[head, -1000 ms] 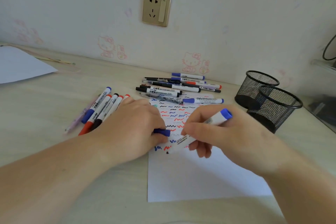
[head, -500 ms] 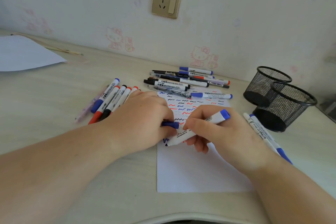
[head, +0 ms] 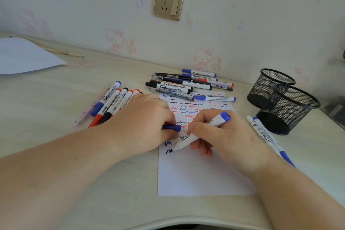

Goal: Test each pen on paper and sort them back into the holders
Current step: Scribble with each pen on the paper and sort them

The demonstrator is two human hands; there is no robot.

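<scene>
Right hand (head: 220, 134) grips a blue marker (head: 200, 132), fingers curled round the barrel, tip down on the paper (head: 201, 173) at a fresh blue squiggle; the barrel's middle is hidden by the fingers. Left hand (head: 141, 123) pinches the blue cap (head: 171, 127), palm down on the paper's left edge; only part of the cap shows. Paper's upper half carries rows of red, blue and black squiggles, partly covered by both hands. Left pen group (head: 110, 104) lies on the desk (head: 56, 99), its near ends hidden under the left hand. Back pile (head: 188, 83) overlaps the paper's far edge; exact count hard to tell. Two mesh holders (head: 285, 102) stand right, touching; insides too dark to read. Two pens (head: 265, 134) lie just beside the nearer holder, lower ends cut off by the right forearm.
</scene>
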